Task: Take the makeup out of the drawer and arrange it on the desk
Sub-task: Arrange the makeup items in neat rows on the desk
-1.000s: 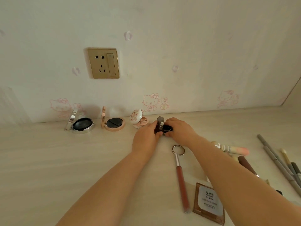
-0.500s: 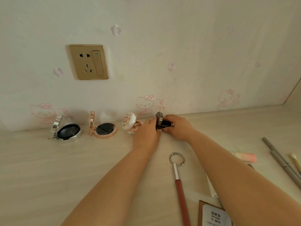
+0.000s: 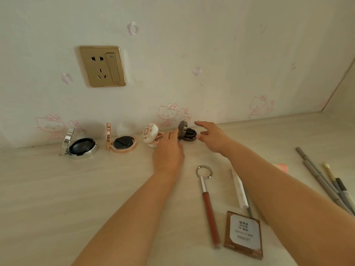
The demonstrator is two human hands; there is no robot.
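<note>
Head view. Pale wood-grain desk (image 3: 57,198) against a wall papered with pink cartoon cats; gold wall socket (image 3: 102,66) with switch, upper left.

Row of four open compacts along the back edge of the desk, lids standing up. From the left: silver compact (image 3: 81,145), dark pan showing; rose-gold compact (image 3: 123,144), dark pan; white floral compact (image 3: 150,134), lid tilted; small dark compact (image 3: 187,133), lid upright, base flat on the desk close to the wall.

Left hand (image 3: 169,150) rests just in front of the row, fingertips at the lid of the dark compact, between it and the floral one. Whether the fingers pinch the lid or only touch it cannot be told from here. Right hand (image 3: 212,137) sits just right of the dark compact, fingers spread and loosely extended, apart from the case, holding nothing.

Nearer the camera, right of centre: a reddish lip gloss tube (image 3: 208,204) with a metal ring at its far end, lying lengthwise. Beside it a white stick (image 3: 239,191), partly under the right forearm. Brown square palette (image 3: 243,234) with a white label, face up, at the near end of the tube. Far right: several grey pencils (image 3: 317,176) and a brush, lying side by side at a slant. A pink item (image 3: 282,167) peeks out behind the right forearm; too hidden to name.
</note>
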